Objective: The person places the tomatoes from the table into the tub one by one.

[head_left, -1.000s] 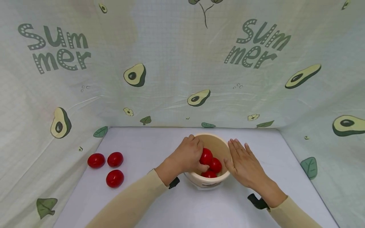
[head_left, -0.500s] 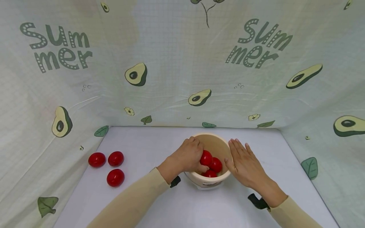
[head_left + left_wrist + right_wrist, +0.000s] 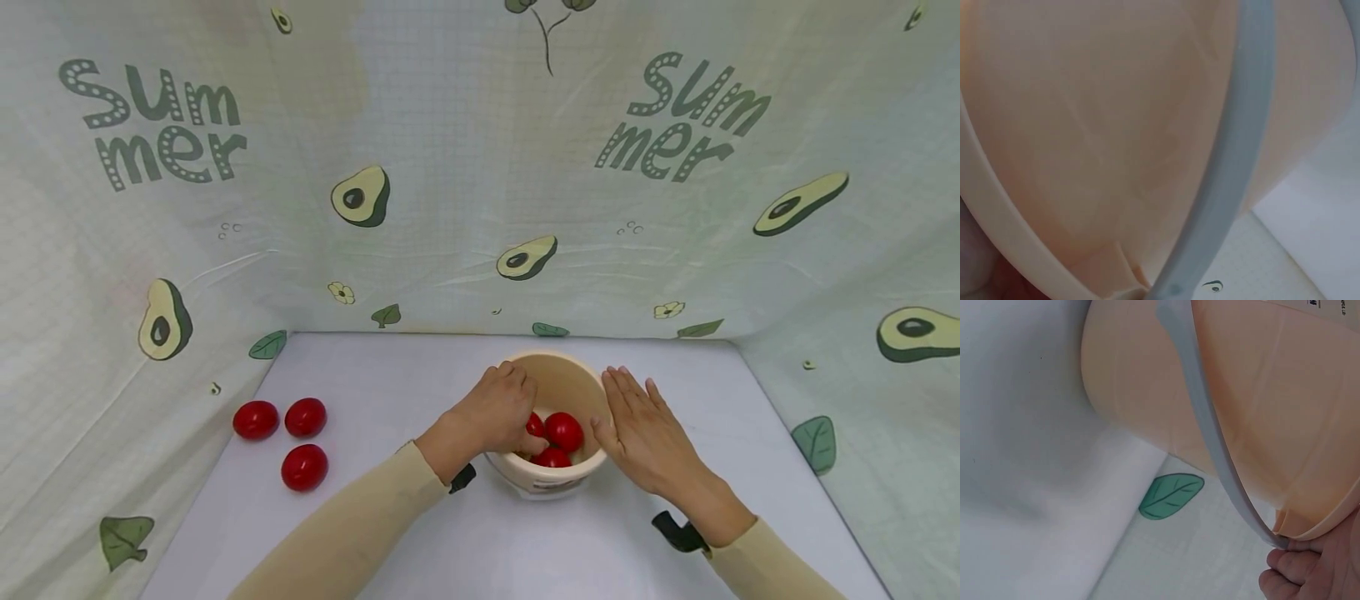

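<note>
A cream bucket (image 3: pixel 528 477) stands upright on the table, several red balls (image 3: pixel 564 432) inside it. My left hand (image 3: pixel 497 408) reaches over the left rim with bent fingers. Its thumb points into the bucket beside a partly covered red ball (image 3: pixel 535 424). The fingertips are hidden, so whether they grip that ball is unclear. My right hand (image 3: pixel 641 429) lies along the right rim with mostly straight fingers. In the right wrist view its fingers (image 3: pixel 1294 567) are beside the rim and the end of the grey handle (image 3: pixel 1210 428).
Three more shiny red balls (image 3: pixel 256 420) lie grouped on the left of the white table (image 3: pixel 390 375). A cloth printed with avocados (image 3: pixel 442 192) hangs behind and along both sides. The grey handle (image 3: pixel 1225 150) crosses the bucket's outside in the left wrist view.
The ball next to my left thumb has sunk lower and to the left, and is now mostly covered by the hand. Its neighbour has shifted slightly. Both hands stay nearly still.
</note>
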`<action>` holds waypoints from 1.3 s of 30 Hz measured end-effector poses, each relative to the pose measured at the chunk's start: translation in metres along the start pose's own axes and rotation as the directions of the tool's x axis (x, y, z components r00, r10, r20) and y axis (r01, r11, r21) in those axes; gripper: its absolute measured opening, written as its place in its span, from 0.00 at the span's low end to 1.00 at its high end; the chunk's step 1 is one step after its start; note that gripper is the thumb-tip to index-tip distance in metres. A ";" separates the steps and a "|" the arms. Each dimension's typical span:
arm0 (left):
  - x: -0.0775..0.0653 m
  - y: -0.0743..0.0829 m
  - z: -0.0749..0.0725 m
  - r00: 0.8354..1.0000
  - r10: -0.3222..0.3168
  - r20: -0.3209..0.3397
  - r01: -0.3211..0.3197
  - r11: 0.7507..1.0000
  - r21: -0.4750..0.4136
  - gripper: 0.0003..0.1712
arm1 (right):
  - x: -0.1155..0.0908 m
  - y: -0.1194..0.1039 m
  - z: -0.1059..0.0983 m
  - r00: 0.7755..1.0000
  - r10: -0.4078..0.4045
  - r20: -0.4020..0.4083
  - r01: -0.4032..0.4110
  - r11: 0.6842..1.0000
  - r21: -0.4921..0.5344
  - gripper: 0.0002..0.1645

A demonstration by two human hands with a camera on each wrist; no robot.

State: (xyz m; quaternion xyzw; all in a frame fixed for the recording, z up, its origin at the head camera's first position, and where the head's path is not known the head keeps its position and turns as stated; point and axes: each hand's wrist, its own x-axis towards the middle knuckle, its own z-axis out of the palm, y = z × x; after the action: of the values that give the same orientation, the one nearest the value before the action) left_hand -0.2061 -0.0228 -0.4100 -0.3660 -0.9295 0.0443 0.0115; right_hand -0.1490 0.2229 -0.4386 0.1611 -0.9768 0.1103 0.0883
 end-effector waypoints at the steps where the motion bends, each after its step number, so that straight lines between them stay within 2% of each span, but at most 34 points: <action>1: 0.000 0.000 0.000 1.000 0.000 0.000 0.000 1.000 0.000 0.42 | 0.000 0.000 0.000 1.000 -0.002 -0.002 0.002 1.000 0.000 0.42; 9: -0.003 0.000 0.000 1.000 -0.005 -0.024 0.005 1.000 -0.006 0.41 | 0.000 0.000 0.000 1.000 -0.002 0.002 0.002 1.000 0.003 0.43; 12: -0.004 -0.001 0.002 0.998 -0.007 -0.063 0.005 1.000 -0.030 0.39 | -0.001 0.000 0.000 1.000 0.001 0.003 -0.001 1.000 0.003 0.43; 15: -0.007 -0.003 0.008 0.991 -0.024 -0.128 0.011 0.995 -0.097 0.35 | -0.001 0.000 0.000 1.000 0.003 0.002 -0.003 1.000 0.004 0.43; 18: -0.012 -0.007 0.013 0.975 -0.062 -0.215 0.022 0.982 -0.185 0.30 | -0.001 0.000 -0.001 1.000 0.003 -0.004 -0.003 1.000 0.007 0.42; 22: -0.027 -0.016 0.018 0.933 -0.137 -0.334 0.049 0.965 -0.259 0.23 | -0.001 0.000 -0.002 1.000 -0.006 -0.019 0.006 1.000 0.009 0.42; 27: -0.060 -0.040 0.025 0.866 -0.280 -0.415 0.156 0.938 -0.309 0.19 | 0.000 0.000 -0.002 1.000 -0.006 -0.010 0.006 1.000 0.008 0.42; 29: -0.078 -0.053 0.031 0.836 -0.335 -0.435 0.212 0.928 -0.307 0.20 | 0.000 0.000 -0.001 1.000 -0.006 -0.008 0.006 1.000 0.011 0.42; 32: -0.112 -0.075 0.043 0.803 -0.401 -0.442 0.284 0.908 -0.309 0.25 | 0.000 0.000 0.000 1.000 -0.011 -0.019 0.011 1.000 0.013 0.41; 34: -0.135 -0.090 0.054 0.790 -0.436 -0.430 0.322 0.893 -0.314 0.29 | 0.001 -0.001 -0.001 1.000 -0.014 -0.026 0.014 1.000 0.013 0.41; 39: -0.193 -0.124 0.080 0.780 -0.515 -0.354 0.428 0.853 -0.298 0.37 | 0.001 -0.002 -0.001 1.000 -0.015 -0.027 0.015 1.000 0.015 0.41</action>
State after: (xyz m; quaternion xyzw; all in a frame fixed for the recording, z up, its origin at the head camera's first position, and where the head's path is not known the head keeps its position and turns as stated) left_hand -0.1538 -0.2507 -0.4763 -0.1203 -0.9660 -0.1342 0.1855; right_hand -0.1487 0.2214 -0.4368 0.1676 -0.9734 0.1193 0.1008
